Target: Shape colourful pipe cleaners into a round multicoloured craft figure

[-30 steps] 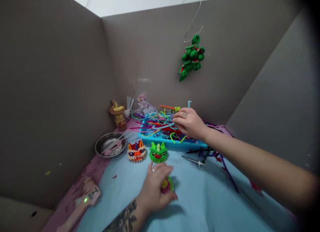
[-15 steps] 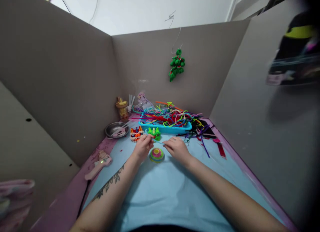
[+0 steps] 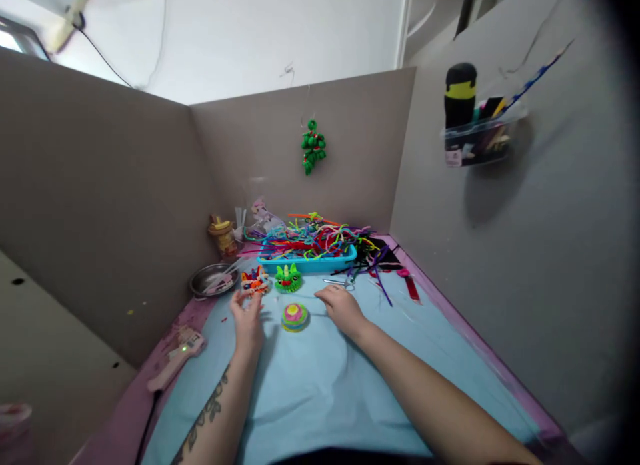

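My left hand (image 3: 247,321) is raised over the blue cloth, its thumb and fingers apart and nothing visible between them. It is just in front of an orange animal-face figure (image 3: 255,282) made of coiled pipe cleaners. My right hand (image 3: 343,309) has its fingers pinched together, pointing left; what they hold, if anything, is too thin to make out. Between the hands sits a small striped dome (image 3: 295,316) in yellow, pink, green and blue. Behind it stands a green animal-face figure (image 3: 289,279). Scissors (image 3: 340,282) lie beyond my right hand.
A blue tray (image 3: 306,265) heaped with colourful pipe cleaners stands at the back. To the left are a metal bowl (image 3: 214,281), a lidded cup (image 3: 223,237) and a corded glue gun (image 3: 176,359). Grey partitions surround the table; a clear bin (image 3: 477,141) hangs on the right one.
My hands have moved apart. Half a second ago both pinched a light blue pipe cleaner above the dome; my left hand has since opened and let go. The view has turned right.
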The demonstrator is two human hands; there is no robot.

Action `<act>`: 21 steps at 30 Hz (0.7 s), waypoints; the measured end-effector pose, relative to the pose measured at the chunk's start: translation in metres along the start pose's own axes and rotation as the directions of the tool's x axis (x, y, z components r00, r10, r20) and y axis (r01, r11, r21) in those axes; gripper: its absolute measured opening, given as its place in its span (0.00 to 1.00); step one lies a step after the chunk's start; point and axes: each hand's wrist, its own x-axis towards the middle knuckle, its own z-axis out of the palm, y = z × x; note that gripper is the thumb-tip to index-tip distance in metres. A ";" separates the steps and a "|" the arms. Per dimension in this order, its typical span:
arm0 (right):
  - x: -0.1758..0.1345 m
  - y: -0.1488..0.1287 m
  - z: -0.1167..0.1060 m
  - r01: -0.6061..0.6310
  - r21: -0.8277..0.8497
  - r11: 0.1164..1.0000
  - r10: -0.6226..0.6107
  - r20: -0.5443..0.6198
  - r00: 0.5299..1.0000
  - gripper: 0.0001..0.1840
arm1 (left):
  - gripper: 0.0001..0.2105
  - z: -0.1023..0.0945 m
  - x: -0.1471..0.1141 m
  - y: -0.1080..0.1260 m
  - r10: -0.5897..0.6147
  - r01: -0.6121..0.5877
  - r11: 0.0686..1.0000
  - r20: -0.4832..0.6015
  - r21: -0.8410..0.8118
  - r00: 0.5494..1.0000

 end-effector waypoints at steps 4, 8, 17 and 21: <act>-0.005 -0.010 0.008 0.060 0.047 0.997 -0.062 0.033 0.998 0.12 | 0.25 0.013 -0.028 0.006 0.571 -0.685 0.589 0.379 0.429 0.728; -0.009 -0.026 0.014 0.077 0.096 0.992 -0.082 0.050 0.995 0.10 | 0.17 0.025 -0.046 0.007 0.385 -0.893 0.355 0.827 0.276 0.409; 0.006 0.018 -0.018 -0.159 -0.177 0.971 0.186 0.150 0.971 0.08 | 0.09 0.018 -0.035 -0.003 0.458 -0.909 0.323 0.797 0.264 0.394; 0.003 0.074 -0.040 -0.513 -0.419 0.749 0.541 -0.062 0.839 0.10 | 0.08 0.014 -0.033 -0.002 0.471 -0.898 0.344 0.778 0.273 0.417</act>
